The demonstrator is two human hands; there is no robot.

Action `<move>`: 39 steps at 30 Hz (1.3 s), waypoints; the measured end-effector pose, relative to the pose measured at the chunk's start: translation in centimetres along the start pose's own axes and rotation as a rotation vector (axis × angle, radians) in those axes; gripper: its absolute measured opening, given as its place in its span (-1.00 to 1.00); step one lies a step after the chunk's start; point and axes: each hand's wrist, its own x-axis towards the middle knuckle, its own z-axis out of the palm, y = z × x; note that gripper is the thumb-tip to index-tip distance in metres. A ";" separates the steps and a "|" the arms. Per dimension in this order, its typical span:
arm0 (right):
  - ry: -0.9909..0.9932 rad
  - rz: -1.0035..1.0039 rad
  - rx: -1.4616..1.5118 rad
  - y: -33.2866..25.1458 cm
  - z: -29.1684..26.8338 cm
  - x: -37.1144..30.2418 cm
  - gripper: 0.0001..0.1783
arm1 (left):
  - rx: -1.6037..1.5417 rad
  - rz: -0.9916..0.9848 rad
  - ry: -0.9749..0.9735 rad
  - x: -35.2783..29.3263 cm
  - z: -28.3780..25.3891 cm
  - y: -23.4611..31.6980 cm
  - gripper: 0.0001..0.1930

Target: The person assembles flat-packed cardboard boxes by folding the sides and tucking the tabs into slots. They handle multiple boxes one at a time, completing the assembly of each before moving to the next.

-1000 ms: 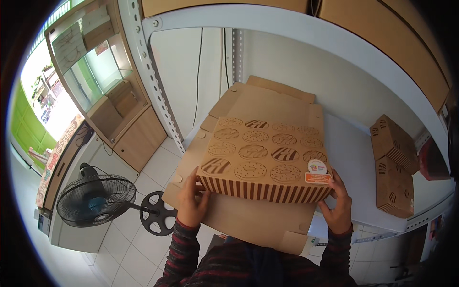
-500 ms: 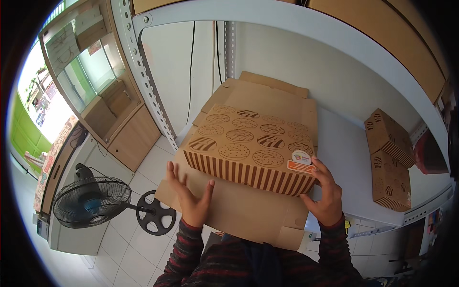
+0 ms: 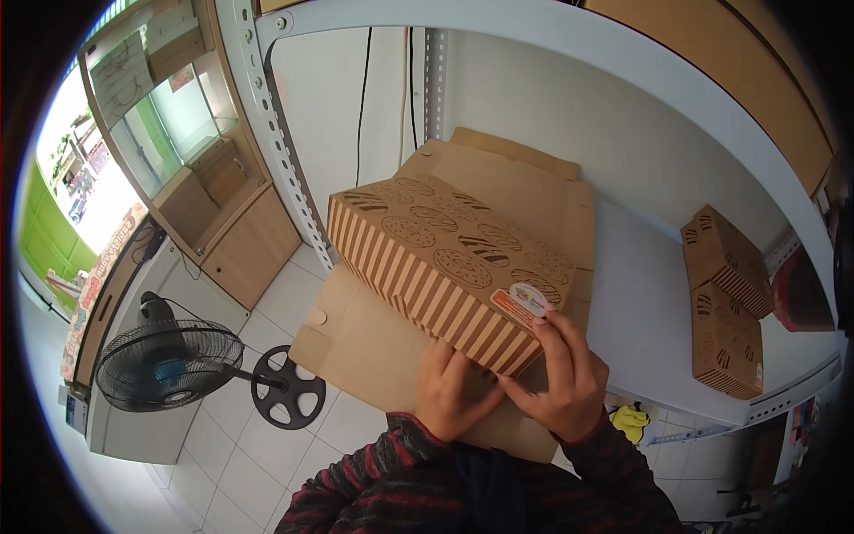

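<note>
A brown cardboard donut box (image 3: 463, 258), printed with donuts on the lid and stripes down its side, sits turned at an angle with its near striped side tipped toward me. My right hand (image 3: 565, 378) grips its near right corner, fingertips by a white-and-orange sticker (image 3: 523, 304) and thumb low on the side. Against the lower edge of the striped side is my left hand (image 3: 449, 392), its fingers partly hidden under the box. Beneath lies a flat, unfolded cardboard sheet (image 3: 351, 325) with flaps, extending behind the box and out toward me.
The sheet rests on a white shelf (image 3: 636, 311) in a grey metal rack (image 3: 267, 116). Two smaller donut-print boxes (image 3: 728, 334) stand at the right. On the tiled floor at left is a black fan (image 3: 169, 365), near a wooden glass-fronted cabinet (image 3: 253, 236).
The box has swung clockwise, its left end moving away from me, and tipped up. My left hand has moved right, from beside the box to its lower edge. My right hand has shifted slightly left.
</note>
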 end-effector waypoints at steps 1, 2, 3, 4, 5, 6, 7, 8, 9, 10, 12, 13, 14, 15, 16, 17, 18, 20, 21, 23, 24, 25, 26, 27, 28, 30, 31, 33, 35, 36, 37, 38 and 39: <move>-0.002 -0.009 0.000 0.0 0.0 0.0 -0.25 | -0.005 0.000 0.010 -0.2 0.1 -0.3 -0.47; -0.003 -0.018 0.000 0.1 -0.1 -0.1 -0.25 | -0.009 -0.001 0.020 -0.3 0.1 -0.5 -0.48; -0.005 -0.027 -0.001 0.1 -0.1 -0.1 -0.24 | -0.029 0.010 0.014 -0.3 0.2 -0.7 -0.49; -0.008 -0.026 -0.005 0.2 -0.1 -0.2 -0.24 | -0.048 0.021 0.009 -0.2 0.2 -0.8 -0.50; -0.011 -0.026 -0.009 0.2 -0.1 -0.2 -0.24 | -0.068 0.031 0.003 -0.1 0.3 -0.8 -0.52; -0.012 -0.026 -0.015 0.2 -0.1 -0.3 -0.23 | -0.065 0.026 0.009 -0.2 0.3 -0.8 -0.54; -0.010 -0.033 -0.018 0.2 -0.2 -0.3 -0.23 | -0.062 0.021 0.014 -0.2 0.4 -0.7 -0.56; -0.007 -0.040 -0.021 0.3 -0.3 -0.3 -0.23 | -0.059 0.016 0.020 -0.2 0.4 -0.7 -0.58; -0.005 -0.045 -0.026 0.4 -0.4 -0.3 -0.22 | -0.072 0.015 0.019 -0.1 0.3 -0.6 -0.59; -0.006 -0.053 -0.027 0.5 -0.5 -0.4 -0.23 | -0.085 0.013 0.019 0.0 0.1 -0.5 -0.60; -0.010 -0.070 -0.028 0.7 -0.6 -0.4 -0.23 | -0.102 -0.001 0.012 0.2 -0.1 -0.3 -0.62; -0.022 -0.078 -0.034 0.8 -0.7 -0.5 -0.24 | -0.106 -0.013 0.006 0.2 -0.1 -0.3 -0.63; -0.033 -0.086 -0.039 0.8 -0.7 -0.6 -0.25 | -0.109 -0.025 0.000 0.2 -0.1 -0.2 -0.64; -0.043 -0.095 -0.046 0.9 -0.6 -0.6 -0.26 | -0.108 -0.013 0.002 0.1 0.0 -0.3 -0.64; -0.044 -0.098 -0.050 0.9 -0.5 -0.7 -0.27 | -0.107 -0.001 0.006 0.0 0.1 -0.5 -0.65; -0.046 -0.101 -0.053 0.9 -0.4 -1.0 -0.27 | -0.106 0.010 0.009 0.0 0.2 -0.6 -0.65; -0.049 -0.104 -0.056 0.8 -0.4 -1.2 -0.28 | -0.112 0.009 0.018 0.0 0.3 -0.6 -0.66; -0.004 -0.089 -0.025 1.3 -0.8 -1.1 -0.28 | -0.123 0.005 0.037 0.1 0.3 -0.5 -0.69; 0.016 -0.080 -0.009 1.6 -1.0 -1.1 -0.28 | -0.134 -0.020 0.026 0.2 0.2 -0.5 -0.71; 0.043 -0.073 0.024 2.1 -1.4 -0.5 -0.27 | -0.158 -0.069 0.004 0.5 -0.3 -0.4 -0.74; 0.060 -0.070 0.038 2.2 -1.6 -0.3 -0.26 | -0.158 -0.075 0.006 0.5 -0.3 -0.2 -0.75; 0.060 -0.070 0.035 2.1 -1.4 -0.4 -0.27 | -0.159 -0.080 0.009 0.5 -0.3 -0.1 -0.77; 0.050 -0.076 0.010 1.9 -1.1 -0.6 -0.28 | -0.160 -0.084 0.013 0.5 -0.3 0.0 -0.78; 0.038 -0.079 -0.010 1.7 -0.7 -0.7 -0.29 | -0.158 -0.067 0.017 0.5 -0.2 -0.1 -0.78; 0.025 -0.084 -0.029 1.5 -0.4 -0.8 -0.30 | -0.156 -0.051 0.022 0.4 0.0 -0.3 -0.78; -0.007 -0.081 -0.026 1.2 0.2 -0.9 -0.32 | -0.170 -0.043 -0.031 0.3 -0.1 -0.4 -0.79; -0.014 -0.078 -0.025 1.2 0.5 -0.9 -0.32 | -0.185 -0.052 -0.089 0.2 -0.6 -0.4 -0.79; -0.058 -0.058 -0.022 1.3 0.8 -1.1 -0.32 | -0.221 -0.056 -0.236 0.4 -1.9 -0.7 -0.80; -0.132 -0.026 -0.012 1.7 1.2 -1.6 -0.33 | -0.258 -0.049 -0.412 1.1 -4.2 -1.9 -0.81; -0.147 -0.028 -0.005 1.9 1.6 -2.0 -0.34 | -0.238 -0.156 -0.382 1.3 -5.6 -2.2 -0.83; -0.165 -0.025 -0.003 2.0 1.7 -2.4 -0.36 | -0.221 -0.263 -0.355 1.6 -7.1 -2.6 -0.85; -0.178 -0.014 -0.007 2.0 1.4 -2.8 -0.37 | -0.151 -0.199 -0.236 2.4 -8.3 -3.6 -0.90; -0.176 -0.014 -0.010 2.0 1.4 -2.9 -0.37 | -0.133 -0.190 -0.082 2.4 -9.1 -5.9 -0.83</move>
